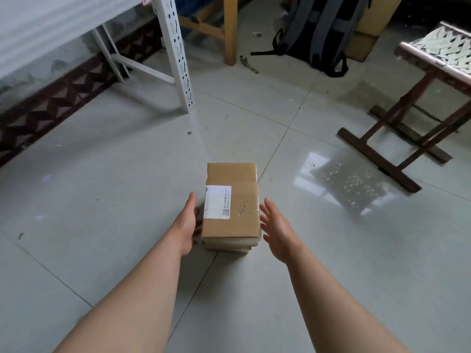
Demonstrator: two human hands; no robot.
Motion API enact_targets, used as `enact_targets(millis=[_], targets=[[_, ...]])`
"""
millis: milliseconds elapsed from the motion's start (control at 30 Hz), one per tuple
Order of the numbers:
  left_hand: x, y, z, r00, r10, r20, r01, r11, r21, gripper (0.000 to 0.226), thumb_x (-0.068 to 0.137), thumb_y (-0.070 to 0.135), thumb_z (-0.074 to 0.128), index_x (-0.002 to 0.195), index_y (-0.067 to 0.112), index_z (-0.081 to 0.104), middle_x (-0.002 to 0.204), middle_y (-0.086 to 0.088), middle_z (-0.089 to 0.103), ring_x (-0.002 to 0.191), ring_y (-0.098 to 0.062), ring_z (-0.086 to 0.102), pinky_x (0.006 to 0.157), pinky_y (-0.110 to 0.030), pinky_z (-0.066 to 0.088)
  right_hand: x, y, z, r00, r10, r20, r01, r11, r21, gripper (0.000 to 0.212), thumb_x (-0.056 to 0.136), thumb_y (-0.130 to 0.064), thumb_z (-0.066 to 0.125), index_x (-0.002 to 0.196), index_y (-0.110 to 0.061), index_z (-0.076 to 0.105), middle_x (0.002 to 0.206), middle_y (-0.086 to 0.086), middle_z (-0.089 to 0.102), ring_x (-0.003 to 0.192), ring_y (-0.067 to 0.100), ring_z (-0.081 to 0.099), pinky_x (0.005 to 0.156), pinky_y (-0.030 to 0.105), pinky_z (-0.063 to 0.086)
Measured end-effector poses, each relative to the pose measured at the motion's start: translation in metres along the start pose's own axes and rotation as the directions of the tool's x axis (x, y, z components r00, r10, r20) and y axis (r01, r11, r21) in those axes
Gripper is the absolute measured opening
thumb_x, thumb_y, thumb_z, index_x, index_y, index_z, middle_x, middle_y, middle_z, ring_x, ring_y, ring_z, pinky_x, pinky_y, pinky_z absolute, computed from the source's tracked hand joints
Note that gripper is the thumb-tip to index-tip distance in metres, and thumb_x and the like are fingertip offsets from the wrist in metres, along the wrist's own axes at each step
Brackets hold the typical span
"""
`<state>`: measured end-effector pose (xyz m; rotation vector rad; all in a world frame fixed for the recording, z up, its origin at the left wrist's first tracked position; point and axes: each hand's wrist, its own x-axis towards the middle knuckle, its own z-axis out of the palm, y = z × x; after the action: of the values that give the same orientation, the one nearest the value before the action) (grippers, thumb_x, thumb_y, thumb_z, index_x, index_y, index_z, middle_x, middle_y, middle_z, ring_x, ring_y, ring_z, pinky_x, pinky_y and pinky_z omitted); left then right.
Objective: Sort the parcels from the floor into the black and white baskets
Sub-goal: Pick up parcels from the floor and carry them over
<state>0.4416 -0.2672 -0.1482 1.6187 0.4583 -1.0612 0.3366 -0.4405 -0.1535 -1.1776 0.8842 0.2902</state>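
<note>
Head cam looks down at the grey tiled floor (114, 194), with a brown cardboard parcel (237, 179) sitting on it right between both arms. Left grip (188, 225) is open, palm against the parcel's left side, thumb pointing forward. Right grip (276, 226) is open too, fingers spread, just beside the right side, can't tell if it's touching. White shipping label (218, 202) is on the parcel's top.

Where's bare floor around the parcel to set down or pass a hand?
Bare tiles: left of the parcel out to the white rack leg; right of it up to the folding stool. Crowded: parcel's flanks, left hand and right hand close alongside.
</note>
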Motion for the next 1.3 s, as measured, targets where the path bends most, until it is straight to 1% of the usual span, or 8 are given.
enact_targets(millis=[67, 167, 300, 433, 567, 700, 1133, 1300], targets=[[0.001, -0.003, 0.002, 1.000, -0.012, 0.029, 0.013, 1.000, -0.016, 0.077, 0.087, 0.078, 0.017, 0.116, 0.028, 0.067, 0.112, -0.004, 0.070, 0.084, -0.018, 0.059, 0.069, -0.030, 0.040, 0.002, 0.005, 0.006, 0.997, 0.004, 0.071, -0.001, 0.999, -0.046, 0.061, 0.088, -0.073, 0.032, 0.139, -0.044, 0.047, 0.140, -0.013, 0.053, 0.125, 0.010, 0.049, 0.110, 0.038, 0.029], [-0.001, -0.002, 0.007, 0.999, 0.000, 0.039, 0.002, 0.999, -0.054, 0.065, 0.093, 0.070, 0.021, 0.104, 0.029, 0.069, 0.099, -0.001, 0.072, 0.079, -0.017, 0.062, 0.064, -0.028, 0.041, -0.001, 0.002, 0.012, 0.996, -0.026, 0.087, 0.032, 0.997, -0.068, 0.045, 0.095, -0.065, 0.027, 0.120, -0.046, 0.059, 0.114, -0.024, 0.065, 0.107, -0.001, 0.056, 0.090, 0.024, 0.038], [-0.012, 0.011, 0.009, 0.997, 0.058, 0.054, -0.055, 0.997, -0.059, 0.062, 0.095, 0.066, 0.022, 0.108, 0.030, 0.070, 0.106, -0.002, 0.073, 0.085, -0.017, 0.063, 0.068, -0.029, 0.044, -0.010, -0.015, 0.014, 0.994, -0.090, 0.068, 0.095, 0.993, -0.072, 0.047, 0.096, -0.064, 0.027, 0.118, -0.046, 0.064, 0.120, -0.015, 0.068, 0.121, 0.016, 0.057, 0.107, 0.039, 0.039], [-0.045, 0.028, -0.003, 0.996, 0.076, 0.043, -0.071, 0.993, -0.096, 0.066, 0.093, 0.069, 0.023, 0.111, 0.028, 0.071, 0.109, -0.002, 0.073, 0.098, -0.020, 0.063, 0.083, -0.033, 0.045, -0.039, -0.045, 0.025, 0.994, -0.092, 0.059, 0.098, 0.989, -0.115, 0.046, 0.096, -0.064, 0.025, 0.114, -0.049, 0.065, 0.117, -0.020, 0.068, 0.118, 0.007, 0.058, 0.104, 0.036, 0.038], [-0.113, 0.059, -0.018, 0.995, 0.098, -0.006, -0.098, 0.987, -0.124, 0.060, 0.093, 0.068, 0.026, 0.106, 0.033, 0.073, 0.106, 0.003, 0.074, 0.090, -0.017, 0.060, 0.083, -0.032, 0.042, -0.097, -0.097, 0.046, 0.994, -0.083, 0.071, 0.092, 0.987, -0.129, 0.046, 0.096, -0.066, 0.025, 0.098, -0.054, 0.069, 0.113, -0.020, 0.070, 0.115, 0.006, 0.059, 0.105, 0.036, 0.037], [-0.206, 0.107, -0.031, 0.990, 0.128, -0.064, -0.136, 0.980, -0.146, 0.052, 0.095, 0.064, 0.027, 0.097, 0.038, 0.072, 0.093, 0.010, 0.073, 0.084, -0.013, 0.058, 0.079, -0.030, 0.040, -0.172, -0.164, 0.073, 0.990, -0.102, 0.098, 0.114, 0.985, -0.129, 0.046, 0.095, -0.066, 0.028, 0.103, -0.049, 0.069, 0.112, -0.019, 0.071, 0.111, 0.004, 0.062, 0.108, 0.038, 0.038], [-0.598, 0.234, -0.075, 0.934, 0.227, -0.278, -0.292, 0.930, -0.224, 0.060, 0.091, 0.071, 0.027, 0.102, 0.035, 0.074, 0.102, 0.003, 0.074, 0.104, -0.018, 0.062, 0.100, -0.040, 0.044, -0.495, -0.371, 0.154, 0.930, -0.168, 0.326, 0.265, 0.922, -0.281, 0.052, 0.091, -0.071, 0.029, 0.106, -0.044, 0.070, 0.110, -0.012, 0.072, 0.109, 0.011, 0.063, 0.102, 0.038, 0.043], [-0.750, 0.238, -0.099, 0.859, 0.256, -0.443, -0.395, 0.883, -0.255, 0.058, 0.093, 0.068, 0.027, 0.087, 0.032, 0.072, 0.084, 0.005, 0.074, 0.088, -0.015, 0.063, 0.088, -0.034, 0.046, -0.615, -0.410, 0.200, 0.866, -0.145, 0.478, 0.346, 0.864, -0.365, 0.071, 0.078, -0.085, 0.032, 0.124, -0.040, 0.062, 0.114, -0.006, 0.071, 0.111, 0.016, 0.062, 0.111, 0.048, 0.035]])
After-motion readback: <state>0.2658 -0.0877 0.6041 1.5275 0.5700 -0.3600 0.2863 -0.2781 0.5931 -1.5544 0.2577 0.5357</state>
